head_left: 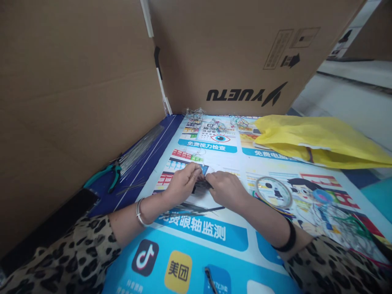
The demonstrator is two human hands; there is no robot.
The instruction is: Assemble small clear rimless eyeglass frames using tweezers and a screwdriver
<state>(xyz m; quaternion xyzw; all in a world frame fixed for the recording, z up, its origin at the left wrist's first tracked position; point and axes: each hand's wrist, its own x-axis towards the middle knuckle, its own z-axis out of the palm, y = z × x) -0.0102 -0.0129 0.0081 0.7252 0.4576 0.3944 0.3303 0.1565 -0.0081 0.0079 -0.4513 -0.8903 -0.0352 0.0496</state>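
Observation:
My left hand [183,182] and my right hand [226,188] meet at the middle of a printed poster [196,237] that covers the table. Both are closed in a pinch on a small dark bundle of thin wires [202,184] held between them. More loose thin wires [190,210] lie on the poster just below my hands. A silver bangle sits on my left wrist and a black band on my right wrist. Both sleeves are leopard print.
Cardboard walls [76,81] stand at the left and back. Teal-handled pliers [107,173] and a sheaf of long straight wires [141,147] lie at the left. At the right are a coil of wire [273,191], a yellow plastic bag [315,139] and tangled wire pieces [343,222].

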